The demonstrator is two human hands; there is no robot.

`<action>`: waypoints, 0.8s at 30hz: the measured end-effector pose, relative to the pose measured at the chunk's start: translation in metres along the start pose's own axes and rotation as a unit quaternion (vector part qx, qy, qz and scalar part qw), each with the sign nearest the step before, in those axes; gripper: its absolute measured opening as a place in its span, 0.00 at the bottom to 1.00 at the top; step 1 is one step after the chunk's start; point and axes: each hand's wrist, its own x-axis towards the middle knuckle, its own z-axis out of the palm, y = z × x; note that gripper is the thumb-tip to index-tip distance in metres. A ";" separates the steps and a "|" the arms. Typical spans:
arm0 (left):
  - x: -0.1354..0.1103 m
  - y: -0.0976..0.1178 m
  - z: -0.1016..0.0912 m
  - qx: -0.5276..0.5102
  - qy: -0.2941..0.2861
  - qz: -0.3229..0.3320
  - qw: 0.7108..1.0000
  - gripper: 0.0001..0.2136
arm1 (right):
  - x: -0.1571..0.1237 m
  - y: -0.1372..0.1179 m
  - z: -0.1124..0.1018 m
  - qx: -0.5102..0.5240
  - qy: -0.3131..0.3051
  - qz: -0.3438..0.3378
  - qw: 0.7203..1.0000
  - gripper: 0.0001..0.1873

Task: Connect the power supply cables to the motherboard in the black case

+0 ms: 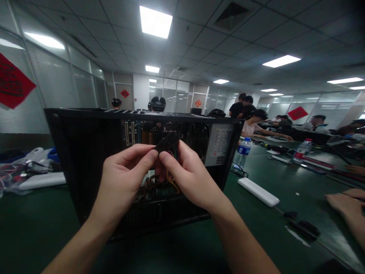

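Note:
An open black computer case [62, 152] stands before me on the green table, with its motherboard [142, 133] showing inside. At the case's opening, my left hand [125, 171] and my right hand [188, 171] meet, thumbs close together. Both are closed on a small dark flat piece [168, 142], tilted up to the right; its exact kind is too dark to make out. Loose cables [172, 182] with a yellow wire hang just below the fingers. Right of my hands sits the labelled power supply [219, 146]. The case's lower interior is in deep shadow.
White power strips [258, 192] lie on the green table [256, 243] at both sides. Two bottles [242, 152] stand to the right. Plastic bags [31, 163] lie left. Another person's hand [346, 207] rests at the right edge; several people sit or stand farther back.

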 end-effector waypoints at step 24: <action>-0.007 -0.002 0.014 -0.052 -0.061 -0.055 0.995 0.18 | -0.011 0.014 -0.002 0.027 0.042 0.020 0.999 0.17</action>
